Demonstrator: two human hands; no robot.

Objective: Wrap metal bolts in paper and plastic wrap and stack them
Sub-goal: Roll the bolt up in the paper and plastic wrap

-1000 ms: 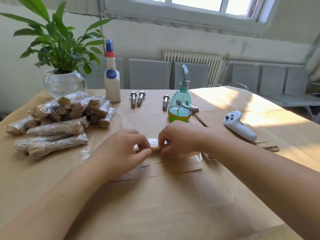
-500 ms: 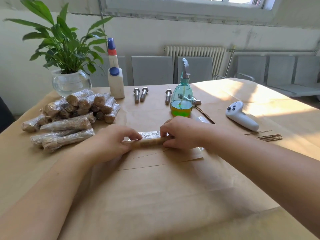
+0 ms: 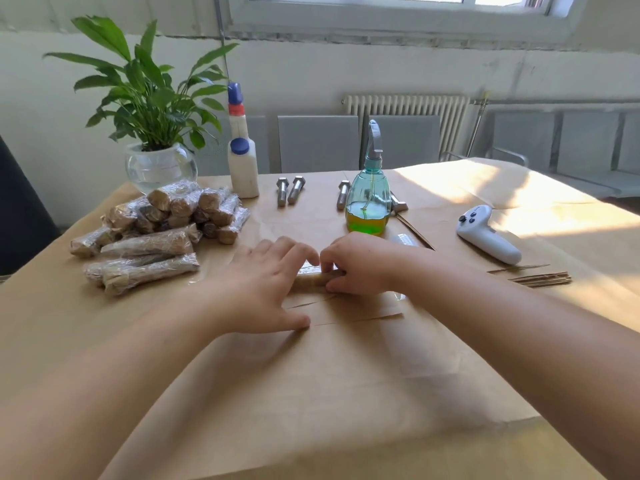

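Since a moment ago, both hands have slid together along the paper-rolled bolt point(image 3: 311, 280) at frame centre. Left hand point(image 3: 263, 289) presses flat; right hand point(image 3: 356, 268) pinches it. Rolling in plastic wrap point(image 3: 308, 269) seems underway; next, tuck ends, then stack point(image 3: 162, 226) it upper left.

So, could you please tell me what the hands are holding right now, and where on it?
The right hand pinches the paper-wrapped bolt at its right end; the left hand rests flat over its left part, fingers relaxed.
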